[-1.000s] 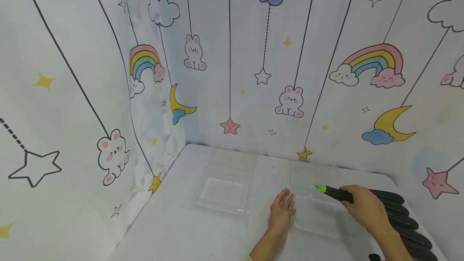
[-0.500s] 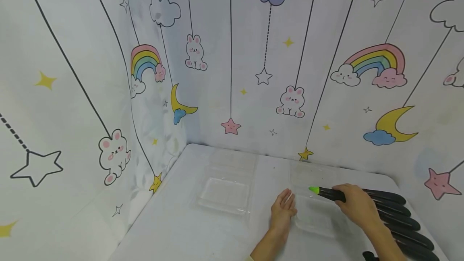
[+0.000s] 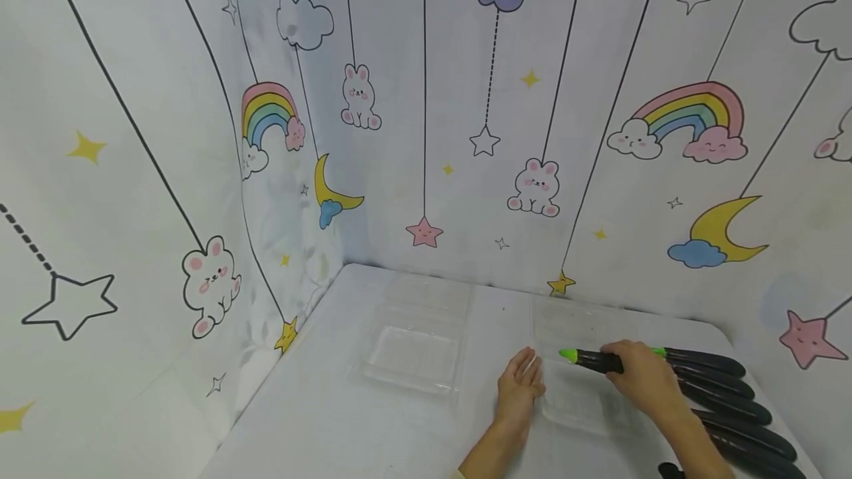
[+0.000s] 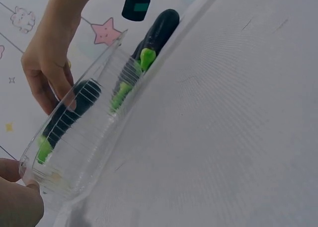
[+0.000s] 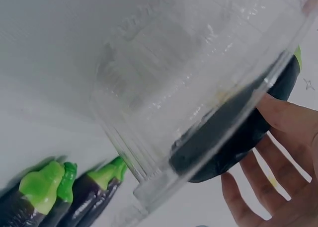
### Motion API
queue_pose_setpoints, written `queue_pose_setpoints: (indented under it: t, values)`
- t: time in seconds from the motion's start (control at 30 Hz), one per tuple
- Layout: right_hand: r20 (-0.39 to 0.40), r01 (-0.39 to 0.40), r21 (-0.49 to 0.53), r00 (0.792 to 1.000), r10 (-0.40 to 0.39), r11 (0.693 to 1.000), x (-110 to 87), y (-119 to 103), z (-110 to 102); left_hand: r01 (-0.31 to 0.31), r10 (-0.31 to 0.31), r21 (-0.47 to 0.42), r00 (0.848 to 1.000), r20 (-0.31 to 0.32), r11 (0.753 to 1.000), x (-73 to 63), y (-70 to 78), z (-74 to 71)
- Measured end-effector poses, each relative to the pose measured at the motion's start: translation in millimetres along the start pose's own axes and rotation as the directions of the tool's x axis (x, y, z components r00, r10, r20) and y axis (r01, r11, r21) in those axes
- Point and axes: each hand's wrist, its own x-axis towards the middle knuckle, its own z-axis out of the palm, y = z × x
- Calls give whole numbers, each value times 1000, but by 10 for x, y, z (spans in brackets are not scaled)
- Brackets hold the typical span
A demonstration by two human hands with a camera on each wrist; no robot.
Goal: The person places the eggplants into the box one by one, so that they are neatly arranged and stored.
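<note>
My right hand (image 3: pixel 642 383) grips a dark eggplant (image 3: pixel 595 361) with a bright green stem end. It holds the eggplant level above a clear plastic container (image 3: pixel 575 420), the stem pointing left. In the right wrist view, the eggplant (image 5: pixel 228 137) shows through the container's clear wall, with thumb and fingers on either side of it. My left hand (image 3: pixel 519 390) rests against the container's left side, its fingers straight. From the left wrist view, the left fingertips (image 4: pixel 32 186) are right at the rim. The container's hinged lid (image 3: pixel 579 320) lies folded back behind it.
Several more eggplants (image 3: pixel 732 392) lie side by side along the table's right edge. A second clear container (image 3: pixel 413 357), with its lid laid back, stands to the left. A dark object (image 3: pixel 668 470) shows at the bottom edge. Patterned cloth walls (image 3: pixel 466 94) border the table.
My right hand has moved left with the eggplant and slightly down, farther over the container. The left hand has stayed at the container's side.
</note>
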Motion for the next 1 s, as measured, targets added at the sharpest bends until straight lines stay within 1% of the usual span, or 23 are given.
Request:
queue_pose_setpoints:
  t: [0.23,0.37,0.6,0.7,0.9,1.0]
  values:
    - [22,5,14,1000,-6,1000,47,37,144,-15,15,-14,1000,0,1000,6,-18,-11]
    - [8,24,-4,1000,-24,1000,60,25,208,-22,22,-11,1000,6,1000,12,-29,-15]
    - [-47,77,-57,996,-80,995,67,-9,295,-39,39,-19,999,11,999,6,-31,-21]
    - [-55,81,-61,995,-84,995,84,-25,315,-45,45,-7,999,18,999,7,-20,-24]
    - [-56,82,-57,995,-85,995,98,-71,333,-27,27,-12,1000,10,1000,-3,7,-17]
    - [-64,87,-56,994,-91,995,99,-82,344,-28,28,-13,1000,12,1000,-4,2,-14]
